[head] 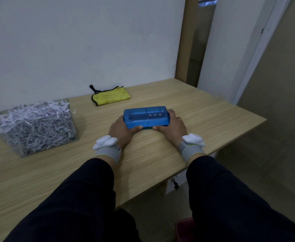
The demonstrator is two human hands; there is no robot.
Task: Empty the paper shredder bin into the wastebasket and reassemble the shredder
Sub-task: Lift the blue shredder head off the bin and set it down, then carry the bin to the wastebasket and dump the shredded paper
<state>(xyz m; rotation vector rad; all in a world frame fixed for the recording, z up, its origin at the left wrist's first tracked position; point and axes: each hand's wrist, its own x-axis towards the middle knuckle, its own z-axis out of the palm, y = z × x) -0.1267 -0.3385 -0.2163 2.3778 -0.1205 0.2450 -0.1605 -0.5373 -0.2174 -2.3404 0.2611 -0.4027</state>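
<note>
The blue shredder head lies flat on the wooden table, its buttons facing up. My left hand grips its left end, and my right hand grips its right end, thumbs along the near edge. The clear shredder bin stands apart at the left of the table, piled high with white paper strips that spill over its rim. A reddish container, possibly the wastebasket, shows on the floor at the bottom, partly hidden by my right sleeve.
A folded yellow cloth lies by the wall behind the shredder head. The table's right edge and corner are close to my right hand. A doorway opens at the right.
</note>
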